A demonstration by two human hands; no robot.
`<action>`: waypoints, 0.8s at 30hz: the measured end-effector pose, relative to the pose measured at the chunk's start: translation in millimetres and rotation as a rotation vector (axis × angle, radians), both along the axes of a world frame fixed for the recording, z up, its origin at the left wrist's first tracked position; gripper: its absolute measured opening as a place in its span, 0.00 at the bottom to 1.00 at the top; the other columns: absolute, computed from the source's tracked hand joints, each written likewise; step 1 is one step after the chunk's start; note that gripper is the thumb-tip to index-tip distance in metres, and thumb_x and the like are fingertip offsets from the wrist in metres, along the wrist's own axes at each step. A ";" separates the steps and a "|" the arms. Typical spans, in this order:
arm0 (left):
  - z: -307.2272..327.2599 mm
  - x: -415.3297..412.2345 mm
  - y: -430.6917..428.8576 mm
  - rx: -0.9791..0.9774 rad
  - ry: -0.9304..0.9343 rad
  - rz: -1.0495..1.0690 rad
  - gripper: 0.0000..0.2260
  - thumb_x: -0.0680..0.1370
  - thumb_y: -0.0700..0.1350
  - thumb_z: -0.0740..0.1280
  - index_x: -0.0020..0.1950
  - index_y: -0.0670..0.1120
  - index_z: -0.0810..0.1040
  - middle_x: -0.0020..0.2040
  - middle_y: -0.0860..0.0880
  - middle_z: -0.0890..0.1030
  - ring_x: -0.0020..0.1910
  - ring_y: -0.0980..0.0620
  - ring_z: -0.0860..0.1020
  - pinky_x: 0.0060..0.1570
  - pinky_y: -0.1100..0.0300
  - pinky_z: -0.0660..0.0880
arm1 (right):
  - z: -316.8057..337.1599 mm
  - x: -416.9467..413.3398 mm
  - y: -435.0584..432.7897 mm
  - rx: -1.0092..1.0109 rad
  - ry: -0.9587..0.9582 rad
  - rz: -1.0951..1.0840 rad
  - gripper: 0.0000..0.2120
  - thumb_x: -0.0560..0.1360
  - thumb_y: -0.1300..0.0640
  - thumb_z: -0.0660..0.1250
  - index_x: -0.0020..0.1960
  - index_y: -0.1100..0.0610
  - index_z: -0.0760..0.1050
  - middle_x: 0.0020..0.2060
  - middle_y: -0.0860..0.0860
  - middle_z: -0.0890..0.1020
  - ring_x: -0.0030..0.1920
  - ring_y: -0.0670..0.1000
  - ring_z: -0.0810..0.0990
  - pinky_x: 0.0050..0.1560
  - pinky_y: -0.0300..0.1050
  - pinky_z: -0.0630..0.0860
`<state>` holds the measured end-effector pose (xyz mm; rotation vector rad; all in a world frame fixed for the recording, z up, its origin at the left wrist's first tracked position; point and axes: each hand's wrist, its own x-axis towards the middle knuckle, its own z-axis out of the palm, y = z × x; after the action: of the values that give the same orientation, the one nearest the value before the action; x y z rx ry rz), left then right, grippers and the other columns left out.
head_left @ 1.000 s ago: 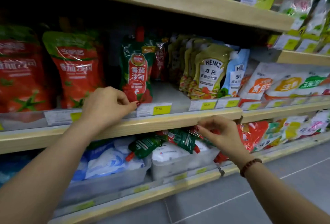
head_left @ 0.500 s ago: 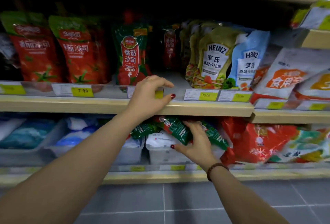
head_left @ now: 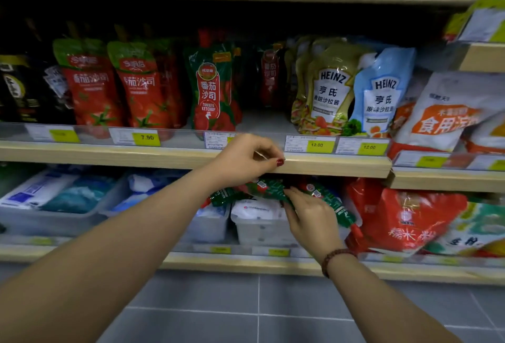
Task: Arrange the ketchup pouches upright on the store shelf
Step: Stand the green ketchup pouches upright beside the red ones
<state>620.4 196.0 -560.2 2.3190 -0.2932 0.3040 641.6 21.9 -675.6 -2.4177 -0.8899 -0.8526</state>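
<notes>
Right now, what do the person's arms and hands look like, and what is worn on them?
Both forearms are bare, with no sleeves in view. The left hand has dark red polish on a visible nail. The right hand wears a bracelet of round brown beads at the wrist. No gloves or watch show.

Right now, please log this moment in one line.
left hand: at shelf edge, grip unclear | right hand: holds lying green ketchup pouch, lower shelf
</notes>
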 end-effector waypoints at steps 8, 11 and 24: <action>-3.5 2.9 21.8 -0.141 0.074 -0.135 0.09 0.71 0.42 0.74 0.49 0.50 0.82 0.50 0.51 0.84 0.50 0.55 0.81 0.56 0.56 0.77 | 80.6 -3.6 -7.1 -0.042 0.034 0.087 0.06 0.72 0.60 0.67 0.48 0.57 0.82 0.37 0.54 0.85 0.38 0.57 0.83 0.35 0.51 0.78; -4.1 3.5 28.7 -0.220 0.153 -0.257 0.14 0.68 0.41 0.76 0.50 0.55 0.81 0.51 0.50 0.84 0.52 0.54 0.82 0.55 0.57 0.77 | 104.0 -5.3 -7.5 -0.214 0.066 0.074 0.08 0.74 0.55 0.65 0.49 0.54 0.81 0.40 0.51 0.85 0.41 0.55 0.82 0.37 0.49 0.76; -18.3 3.8 28.9 -0.326 0.241 -0.286 0.15 0.66 0.37 0.76 0.48 0.51 0.80 0.46 0.52 0.85 0.45 0.57 0.83 0.44 0.65 0.79 | 188.0 2.8 11.3 -0.312 0.109 0.081 0.09 0.72 0.52 0.68 0.50 0.54 0.81 0.45 0.50 0.85 0.44 0.52 0.81 0.43 0.48 0.78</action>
<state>624.2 224.9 -578.5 1.9367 -0.4153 -0.0675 644.5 33.2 -487.6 -2.6389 -1.1419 -0.5810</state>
